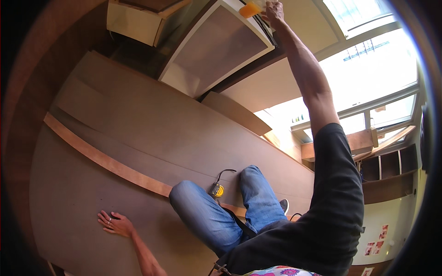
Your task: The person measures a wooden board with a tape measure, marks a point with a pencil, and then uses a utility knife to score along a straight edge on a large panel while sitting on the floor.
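My left hand [117, 224] lies flat with fingers spread on a broad brown panel [152, 124]. A ring shows on one of its fingers. My right arm, in a black sleeve, is stretched far up to the top edge of the view. There my right hand [274, 13] is closed around an orange and clear object [251, 9], partly cut off by the edge, so its exact kind is unclear. That object is beside a white-framed panel [221, 46]. Between my knees rests a yellow and black tape measure [217, 190] with a dark strap.
A long curved wooden strip [106, 161] crosses the brown panel and passes under my leg. Near its far edge is a brown board [237, 112]. At the upper left stands a pale box-like cabinet [133, 23]. Bright windows [373, 69] and dark shelves [391, 163] are at right.
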Demonstrator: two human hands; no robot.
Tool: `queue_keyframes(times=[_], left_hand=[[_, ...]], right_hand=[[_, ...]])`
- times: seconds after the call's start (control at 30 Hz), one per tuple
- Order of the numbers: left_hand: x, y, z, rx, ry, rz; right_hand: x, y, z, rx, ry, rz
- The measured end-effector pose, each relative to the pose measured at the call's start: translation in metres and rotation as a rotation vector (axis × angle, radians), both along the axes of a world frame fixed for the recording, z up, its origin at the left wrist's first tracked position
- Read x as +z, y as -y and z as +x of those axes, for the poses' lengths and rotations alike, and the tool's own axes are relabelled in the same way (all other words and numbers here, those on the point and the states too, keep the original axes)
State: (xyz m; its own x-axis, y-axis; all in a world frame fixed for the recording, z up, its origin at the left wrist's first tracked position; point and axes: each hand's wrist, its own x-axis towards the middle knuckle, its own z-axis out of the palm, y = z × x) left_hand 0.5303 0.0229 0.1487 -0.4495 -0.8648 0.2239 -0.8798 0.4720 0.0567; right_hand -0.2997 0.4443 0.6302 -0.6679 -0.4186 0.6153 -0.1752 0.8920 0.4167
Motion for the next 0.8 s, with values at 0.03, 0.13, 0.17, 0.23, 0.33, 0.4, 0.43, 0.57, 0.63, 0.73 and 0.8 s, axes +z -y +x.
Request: queue_keyframes(times=[0.03,0.13,0.17,0.23,0.33,0.4,0.43,0.57,0.63,0.73,0.8], left_hand=[[0.0,0.001,0.001,0.0,-0.003,0.001],[0.001,0.008,0.008,0.017,0.011,-0.025],[0.0,0.007,0.007,0.008,0.008,-0.026],[0.003,0.004,0.003,-0.012,0.002,-0.011],[-0.011,0.002,0.006,-0.012,0.017,0.001],[-0.017,0.009,0.007,0.002,0.026,-0.006],[-0.013,0.007,0.009,0.007,0.035,-0.006],[-0.002,0.014,0.012,0.043,0.079,-0.06],[-0.001,0.005,0.004,-0.001,0.055,-0.07],[-0.002,0.002,0.004,-0.032,0.033,-0.073],[-0.008,-0.003,-0.001,-0.049,0.038,-0.073]], right_hand=[[0.001,-0.002,-0.003,-0.025,0.051,-0.02],[-0.009,0.026,0.014,0.083,0.306,-0.624],[-0.007,0.027,0.022,0.086,0.307,-0.697],[0.001,0.019,0.037,0.075,0.276,-0.735],[0.004,0.021,0.059,0.061,0.216,-0.79],[-0.009,0.053,0.077,0.06,0.168,-0.932],[-0.018,0.063,0.099,0.08,0.142,-0.969],[-0.09,0.028,0.309,0.537,0.262,-0.395],[-0.134,-0.06,0.438,0.222,0.431,-0.008],[-0.196,-0.191,0.616,-0.104,0.69,-0.382],[-0.239,-0.291,0.741,-0.511,0.567,-0.634]])
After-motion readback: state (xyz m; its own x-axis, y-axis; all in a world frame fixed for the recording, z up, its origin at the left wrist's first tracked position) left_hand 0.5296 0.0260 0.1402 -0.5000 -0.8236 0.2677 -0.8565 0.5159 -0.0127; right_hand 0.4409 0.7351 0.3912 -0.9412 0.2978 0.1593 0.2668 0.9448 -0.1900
